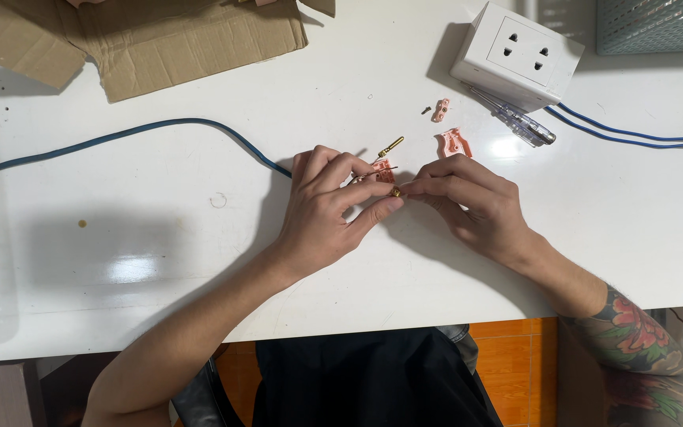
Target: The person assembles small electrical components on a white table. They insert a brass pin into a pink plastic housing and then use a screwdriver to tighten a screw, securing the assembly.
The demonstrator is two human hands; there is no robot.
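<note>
Beside the white socket box (518, 54), the left hand (327, 207) pinches the pink plug body (383, 171), while the right hand (468, 199) pinches a brass pin (396, 191) against it. Another brass pin (390, 146), a pink cover (454, 143) and clamp (440, 110) lie loose nearer the box, unfitted.

Three small pink plastic plug pieces (453, 143), two brass pins (390, 146), one white square socket box (517, 55), one clear-handled screwdriver (515, 119), one flattened brown cardboard sheet (144, 39).

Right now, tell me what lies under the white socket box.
Under the white socket box, a clear-handled screwdriver pokes out, its tip hidden beneath. Two blue wires run from its base; their ends are covered. The white table bears it.
</note>
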